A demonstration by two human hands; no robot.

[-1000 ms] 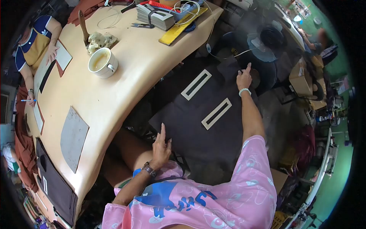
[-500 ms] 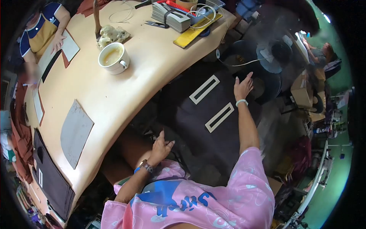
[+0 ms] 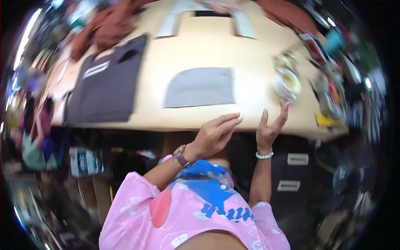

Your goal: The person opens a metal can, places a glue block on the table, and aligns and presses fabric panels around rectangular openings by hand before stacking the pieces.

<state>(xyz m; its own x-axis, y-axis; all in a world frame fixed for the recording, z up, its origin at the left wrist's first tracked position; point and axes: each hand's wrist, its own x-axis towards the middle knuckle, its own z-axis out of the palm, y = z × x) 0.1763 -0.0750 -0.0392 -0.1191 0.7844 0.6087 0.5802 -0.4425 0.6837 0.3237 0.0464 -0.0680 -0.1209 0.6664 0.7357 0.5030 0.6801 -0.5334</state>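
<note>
My left hand (image 3: 215,134), with a watch on the wrist, hovers by the table's front edge. It is empty, its fingers stretched out to the right. To its right, my right hand (image 3: 271,128), wearing a pale bead bracelet, is raised and open, thumb and fingers apart. Its fingertips come close to a white cup (image 3: 282,91) of yellowish liquid; whether they touch it I cannot tell. Ahead of my left hand lies a flat grey panel (image 3: 202,88) with one curved edge. Below and right of my right hand is dark material (image 3: 289,173) with two pale rectangular frames (image 3: 298,159).
Folded dark cloth (image 3: 110,89) with a pale frame lies on the table (image 3: 156,118) at left. Across it, another person's hand (image 3: 221,7) is near pale strips (image 3: 168,25). Reddish-brown cloth (image 3: 114,31) sits at back left. Tools and a yellow piece (image 3: 323,120) are at right.
My view has swung left to face the table. My right hand has moved from over the dark material to near the cup, and my left hand has risen toward the table edge.
</note>
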